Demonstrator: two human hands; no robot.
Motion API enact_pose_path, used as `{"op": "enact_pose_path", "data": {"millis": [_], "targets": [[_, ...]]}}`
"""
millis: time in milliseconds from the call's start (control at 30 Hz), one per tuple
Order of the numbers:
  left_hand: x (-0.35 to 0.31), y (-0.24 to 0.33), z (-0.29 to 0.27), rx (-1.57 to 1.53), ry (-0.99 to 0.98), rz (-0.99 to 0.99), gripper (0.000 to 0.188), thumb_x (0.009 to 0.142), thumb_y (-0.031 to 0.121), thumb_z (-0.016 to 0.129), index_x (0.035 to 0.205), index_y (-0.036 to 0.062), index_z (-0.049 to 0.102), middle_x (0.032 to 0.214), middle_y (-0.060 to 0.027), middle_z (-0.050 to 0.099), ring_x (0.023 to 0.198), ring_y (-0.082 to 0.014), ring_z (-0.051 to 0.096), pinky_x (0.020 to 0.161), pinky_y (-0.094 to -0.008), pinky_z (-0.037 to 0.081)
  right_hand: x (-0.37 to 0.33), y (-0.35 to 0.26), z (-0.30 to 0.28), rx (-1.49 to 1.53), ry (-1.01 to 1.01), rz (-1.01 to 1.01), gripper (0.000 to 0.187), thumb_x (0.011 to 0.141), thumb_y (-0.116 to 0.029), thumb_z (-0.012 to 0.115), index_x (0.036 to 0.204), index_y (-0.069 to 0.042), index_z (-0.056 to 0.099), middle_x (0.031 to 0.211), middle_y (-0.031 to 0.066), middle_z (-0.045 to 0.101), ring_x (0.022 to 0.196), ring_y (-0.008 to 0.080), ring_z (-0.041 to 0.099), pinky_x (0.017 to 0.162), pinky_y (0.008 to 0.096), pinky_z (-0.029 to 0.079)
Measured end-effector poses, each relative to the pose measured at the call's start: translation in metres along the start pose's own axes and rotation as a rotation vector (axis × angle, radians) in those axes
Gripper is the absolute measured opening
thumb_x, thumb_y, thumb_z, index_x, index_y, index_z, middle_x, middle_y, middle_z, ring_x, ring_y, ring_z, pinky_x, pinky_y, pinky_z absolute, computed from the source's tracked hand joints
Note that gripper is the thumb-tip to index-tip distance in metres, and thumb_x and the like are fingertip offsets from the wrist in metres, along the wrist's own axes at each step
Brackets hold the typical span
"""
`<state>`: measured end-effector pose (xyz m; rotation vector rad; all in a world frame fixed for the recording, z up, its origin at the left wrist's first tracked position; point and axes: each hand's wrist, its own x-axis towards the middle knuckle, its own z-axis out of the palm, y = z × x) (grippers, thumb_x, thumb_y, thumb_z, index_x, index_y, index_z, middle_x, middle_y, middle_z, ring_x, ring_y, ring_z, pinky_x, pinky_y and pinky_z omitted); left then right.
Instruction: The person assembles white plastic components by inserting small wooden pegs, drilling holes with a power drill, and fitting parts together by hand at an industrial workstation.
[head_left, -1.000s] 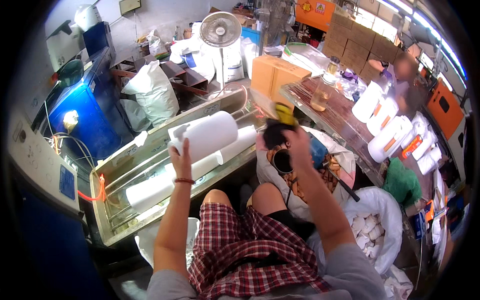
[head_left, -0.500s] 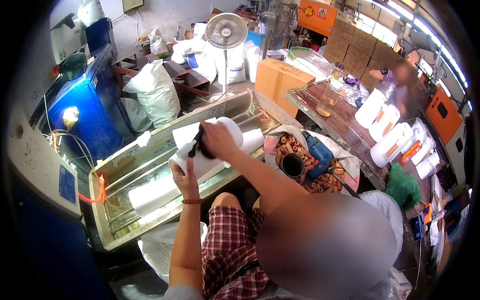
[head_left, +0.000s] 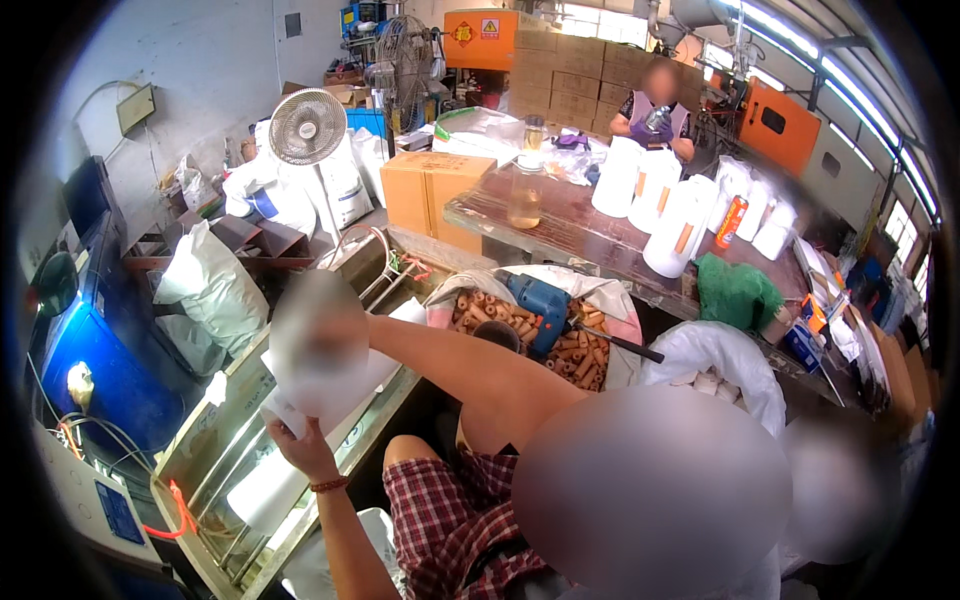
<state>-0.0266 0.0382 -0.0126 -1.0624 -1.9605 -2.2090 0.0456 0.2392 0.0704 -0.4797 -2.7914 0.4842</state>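
My left hand is low on the left, its thumb up and its fingers curled round the near end of a white cylinder-shaped piece. My right arm stretches across to the far side of that piece. A blurred patch covers my right hand, so its fingers and anything in them are hidden. Below both hands lies a long wooden trough with metal rods in it. A white roll-like cylinder rests on the rods, partly under my left hand.
Right of the trough stands a sack of brown wooden cylinders with a blue power drill on top. White jugs and a jar stand on a worn table. Behind it, a person handles something. A fan stands far left.
The view has swung to the right, bringing more of the table and the other person into sight. Earlier my right hand gripped something black against the white piece; now it is blurred out.
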Motion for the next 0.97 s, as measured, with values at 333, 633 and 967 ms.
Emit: {"op": "enact_pose_path", "data": {"millis": [333,633,967], "targets": [[-0.009,-0.004,-0.006,-0.265,0.106,-0.285,0.043,0.088,0.032,0.061,0.111,-0.0008,0.047,0.099,-0.0072,0.055,0.088,-0.0135,0.054,0.077,-0.0271,0.046,-0.038,-0.036,0.044,-0.278,0.481,-0.3,0.024,0.084,-0.035,0.05,0.094,-0.016,0.06,0.119,0.0053,0.053,0.111,0.0228,0.05,0.099,0.0527,0.027],[-0.025,0.032,-0.013,-0.346,0.062,-0.261,0.046,0.089,0.034,0.059,0.116,-0.002,0.047,0.101,-0.0069,0.055,0.088,-0.0143,0.054,0.077,-0.0276,0.045,-0.008,0.07,0.023,0.656,0.503,-0.041,0.034,0.088,-0.029,0.047,0.102,0.0,0.057,0.093,0.0247,0.062,0.091,0.0406,0.058,0.08,0.0419,0.045],[-0.022,0.034,-0.069,-1.118,-0.318,-0.54,0.064,0.093,0.048,0.041,0.142,0.0147,0.019,0.141,-0.0098,0.035,0.126,-0.0295,0.038,0.105,-0.048,0.03,-0.133,-0.087,-0.028,0.099,0.535,-0.315,0.04,0.089,-0.022,0.049,0.125,-0.006,0.042,0.123,0.0158,0.044,0.114,0.0316,0.042,0.097,0.0403,0.031]]}}
